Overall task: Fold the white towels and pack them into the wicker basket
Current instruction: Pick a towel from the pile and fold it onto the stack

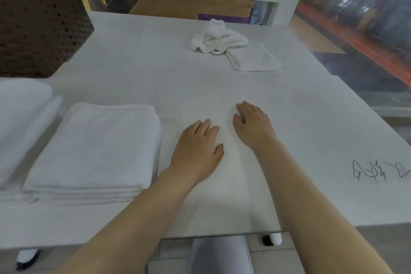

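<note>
Towels are in three places around our hands; a folded stack [93, 151] lies just beside our left hand [196, 151] on its outer side, a second white pile [20, 122] is further out on that same side, and beyond our fingertips, well apart from them, lie a crumpled towel [218, 38] and one folded towel [253, 58] touching it. Both hands rest flat on the table [311, 131] with the fingers straight and relaxed; they grasp nothing. Our right hand [253, 124] is a little further forward than the left one; it is, we judge, the nearer hand to the crumpled towel, which lies straight ahead of it and slightly toward the left. This towel is bunched, so we cannot tell its long axis; the folded one beside it runs its long side away from us and to the right. The wicker basket [37, 18] stands beyond the stack, ahead of the left hand and well to its outer side; its opening is out of view. Between our fingers and the crumpled towel the table surface is bare, so we think there is room to pull the towel toward us and spread it; the near table edge is under our forearms, and the right edge is well apart from the right hand.
</note>
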Motion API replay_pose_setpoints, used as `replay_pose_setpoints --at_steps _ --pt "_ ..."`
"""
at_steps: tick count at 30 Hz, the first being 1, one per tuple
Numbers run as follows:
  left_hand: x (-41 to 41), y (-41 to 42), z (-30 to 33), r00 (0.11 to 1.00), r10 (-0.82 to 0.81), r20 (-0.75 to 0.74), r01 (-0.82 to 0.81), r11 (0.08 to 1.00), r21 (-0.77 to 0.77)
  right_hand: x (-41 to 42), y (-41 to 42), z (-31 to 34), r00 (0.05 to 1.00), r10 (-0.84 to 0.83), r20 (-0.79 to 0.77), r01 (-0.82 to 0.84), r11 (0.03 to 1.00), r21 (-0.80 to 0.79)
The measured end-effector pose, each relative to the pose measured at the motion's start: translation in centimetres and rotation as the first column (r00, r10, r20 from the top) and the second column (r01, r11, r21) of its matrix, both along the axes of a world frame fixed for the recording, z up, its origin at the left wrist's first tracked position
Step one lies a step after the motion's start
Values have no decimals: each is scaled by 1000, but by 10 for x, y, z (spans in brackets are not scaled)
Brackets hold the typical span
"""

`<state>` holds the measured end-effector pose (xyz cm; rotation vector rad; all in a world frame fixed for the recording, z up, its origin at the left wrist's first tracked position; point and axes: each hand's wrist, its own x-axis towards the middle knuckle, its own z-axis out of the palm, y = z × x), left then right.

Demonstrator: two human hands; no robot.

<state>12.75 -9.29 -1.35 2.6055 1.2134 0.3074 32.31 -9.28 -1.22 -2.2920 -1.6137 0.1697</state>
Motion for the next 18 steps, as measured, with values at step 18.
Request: replay_pose_setpoints --at_steps 18 --pt "11 7 -5 997 64 39 -66 996 56 84 165 3 984 -136 118 115 978 173"
